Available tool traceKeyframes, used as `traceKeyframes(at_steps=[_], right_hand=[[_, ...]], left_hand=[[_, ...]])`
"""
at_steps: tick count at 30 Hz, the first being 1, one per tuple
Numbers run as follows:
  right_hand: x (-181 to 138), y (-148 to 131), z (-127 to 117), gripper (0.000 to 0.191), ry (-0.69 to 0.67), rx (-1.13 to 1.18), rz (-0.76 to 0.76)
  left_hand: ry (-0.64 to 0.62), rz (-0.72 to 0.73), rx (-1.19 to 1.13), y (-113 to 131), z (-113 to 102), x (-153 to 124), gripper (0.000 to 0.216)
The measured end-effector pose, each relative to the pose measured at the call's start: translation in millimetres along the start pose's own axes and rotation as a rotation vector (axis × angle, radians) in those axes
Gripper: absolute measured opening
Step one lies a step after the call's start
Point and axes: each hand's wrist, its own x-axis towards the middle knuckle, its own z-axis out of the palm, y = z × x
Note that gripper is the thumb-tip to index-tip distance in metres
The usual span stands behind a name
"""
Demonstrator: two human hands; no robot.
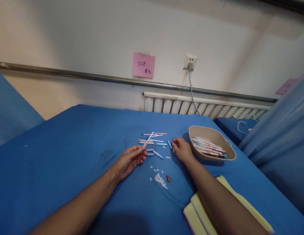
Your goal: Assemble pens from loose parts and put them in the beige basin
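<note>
Work seems partway: left hand (126,163) pinches slim white stick (149,139), right hand (183,150) curls beside blue piece (169,144), grip unclear; pens (208,146) sit, apparently done, in beige basket (205,131), while pen parts (158,154) and white bits (158,178) lie loose on blue sheet (93,130).

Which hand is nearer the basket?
Right. The right hand is just left of the basket; the left hand, holding a white tube, is farther left.
</note>
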Motion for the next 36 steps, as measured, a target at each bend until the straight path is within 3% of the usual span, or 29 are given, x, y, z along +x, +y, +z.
traceKeyframes(at_steps=[9,14,18,23,29,33,36], right_hand=[[-5,-12,9,0.021,-0.018,-0.075,-0.162],[26,-27,17,0.026,-0.052,-0.222,-0.171],[59,-38,31,0.031,-0.178,-0.352,-0.087],[76,-43,46,0.024,-0.256,-0.395,-0.056],[63,-44,39,0.017,-0.305,-0.364,-0.091],[40,-46,22,0.019,-0.245,-0.3,-0.114],[15,-48,10,0.03,-0.121,0.031,-0.058]], left_hand=[[-0.014,-0.026,-0.049,-2,-1,0,0.017],[-0.043,-0.035,-0.07,-3,-3,0,0.016],[-0.041,-0.031,-0.079,-5,-3,0,0.015],[-0.04,-0.02,-0.086,-6,-4,0,0.015],[-0.047,-0.022,-0.095,-6,-5,0,0.015],[-0.039,0.005,-0.057,-6,-4,0,0.017],[-0.018,0.044,-0.012,-7,-4,-1,0.022]])
